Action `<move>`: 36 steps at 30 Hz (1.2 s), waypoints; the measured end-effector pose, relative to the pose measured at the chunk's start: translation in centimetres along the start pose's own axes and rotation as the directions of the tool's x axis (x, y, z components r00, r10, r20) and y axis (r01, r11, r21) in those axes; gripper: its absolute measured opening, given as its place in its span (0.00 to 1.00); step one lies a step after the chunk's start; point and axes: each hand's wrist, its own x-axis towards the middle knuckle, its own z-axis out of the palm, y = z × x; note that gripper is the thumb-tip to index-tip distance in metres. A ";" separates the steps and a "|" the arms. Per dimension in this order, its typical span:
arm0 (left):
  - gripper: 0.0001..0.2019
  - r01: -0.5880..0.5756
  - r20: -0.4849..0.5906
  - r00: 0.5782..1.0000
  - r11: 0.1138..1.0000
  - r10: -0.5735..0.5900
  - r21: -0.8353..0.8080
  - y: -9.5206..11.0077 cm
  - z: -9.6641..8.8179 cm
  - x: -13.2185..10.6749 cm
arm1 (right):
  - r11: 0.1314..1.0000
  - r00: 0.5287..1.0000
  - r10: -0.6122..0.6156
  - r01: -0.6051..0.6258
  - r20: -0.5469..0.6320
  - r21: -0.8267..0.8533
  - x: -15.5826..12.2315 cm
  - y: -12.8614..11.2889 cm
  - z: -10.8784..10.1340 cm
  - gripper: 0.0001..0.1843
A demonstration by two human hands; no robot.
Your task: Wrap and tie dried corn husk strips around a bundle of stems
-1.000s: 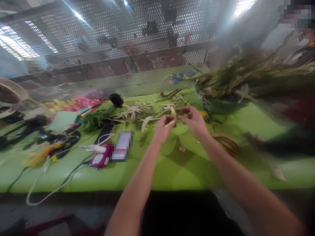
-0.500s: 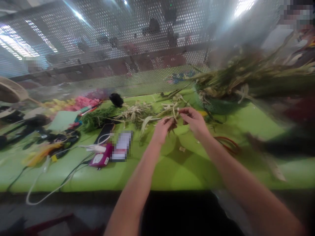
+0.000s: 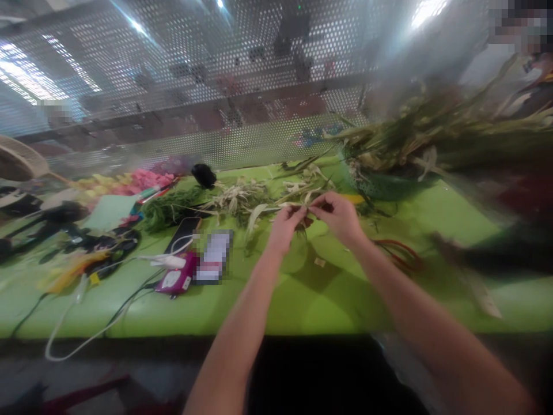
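Observation:
My left hand [image 3: 284,227] is closed in a pinch on a pale green leaf strip [image 3: 311,196], above the green table [image 3: 298,300]. My right hand [image 3: 339,216] pinches the same strip, with its fingertips meeting those of the left. The hands partly hide the strip, and a few thin ends hang below the left fingers. Just behind the hands lie loose pale leaf pieces [image 3: 298,185]. To their left sits a heap of dried, husk-like leaves [image 3: 239,196] beside a bunch of feathery greenery [image 3: 170,207].
A green basket [image 3: 382,187] at the right overflows with long stalks [image 3: 401,135]. A phone [image 3: 215,256], a purple power adapter [image 3: 177,276] and cables lie at the left. Orange-handled scissors or pliers [image 3: 400,251] rest right of my forearm. A perforated panel [image 3: 242,104] stands behind.
My right hand has moved left and slightly down, bringing its fingertips from apart to against the left hand's at the strip. My left hand has barely moved.

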 end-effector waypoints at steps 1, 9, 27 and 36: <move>0.19 0.011 0.001 1.000 1.000 -0.011 -0.005 0.1 0.0 0.0 | 1.000 1.000 0.002 -0.002 0.004 -0.011 0.0 0.1 0.0 0.07; 0.12 -0.107 0.067 0.992 0.992 0.111 -0.063 -0.1 0.2 0.2 | 0.988 0.993 0.120 -0.120 0.000 0.099 0.2 0.5 0.5 0.09; 0.06 -0.256 0.107 0.967 0.868 0.233 0.425 0.4 -0.8 0.4 | 0.977 0.992 0.126 -0.124 -0.002 0.175 0.5 -0.3 0.0 0.12; 0.10 -0.179 0.104 0.983 0.934 0.154 0.310 0.5 -1.2 0.4 | 0.994 0.986 0.108 -0.102 0.128 -0.048 0.5 0.0 -0.4 0.10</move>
